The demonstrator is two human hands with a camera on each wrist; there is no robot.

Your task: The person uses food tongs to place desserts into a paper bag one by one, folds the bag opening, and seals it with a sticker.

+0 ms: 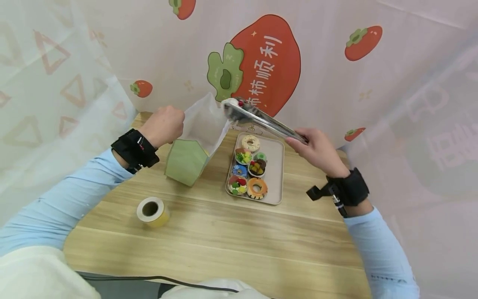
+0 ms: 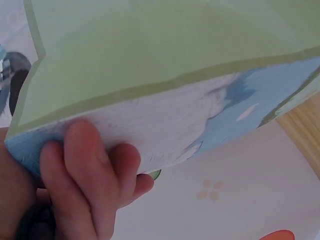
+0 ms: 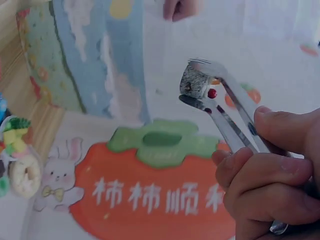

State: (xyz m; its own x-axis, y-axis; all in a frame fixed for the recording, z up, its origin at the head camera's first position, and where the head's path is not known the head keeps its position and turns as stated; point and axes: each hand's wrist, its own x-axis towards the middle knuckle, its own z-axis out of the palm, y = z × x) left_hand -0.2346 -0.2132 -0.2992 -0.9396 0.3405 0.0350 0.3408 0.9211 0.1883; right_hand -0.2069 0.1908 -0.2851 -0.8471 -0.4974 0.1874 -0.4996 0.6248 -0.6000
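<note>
My left hand point(image 1: 164, 124) pinches the upper edge of a paper bag point(image 1: 185, 164), which stands upright with its top open; the left wrist view shows the fingers against the bag's printed side point(image 2: 165, 125). My right hand point(image 1: 317, 151) grips metal tongs point(image 1: 274, 126). Between the tongs' tips is a small grey speckled toy sushi-like roll point(image 3: 194, 82) with a red berry-like bit on it. In the head view the tips are at the right of the bag's open top, level with its rim.
Right of the bag, a beige tray point(image 1: 274, 174) holds several toy foods, among them a cream donut point(image 1: 250, 139), an orange donut point(image 1: 263, 193) and a blue donut point(image 1: 240, 167). A yellow tape-like roll point(image 1: 158, 218) stands at the front left. A printed curtain point(image 1: 317, 83) backs the wooden table point(image 1: 231, 241).
</note>
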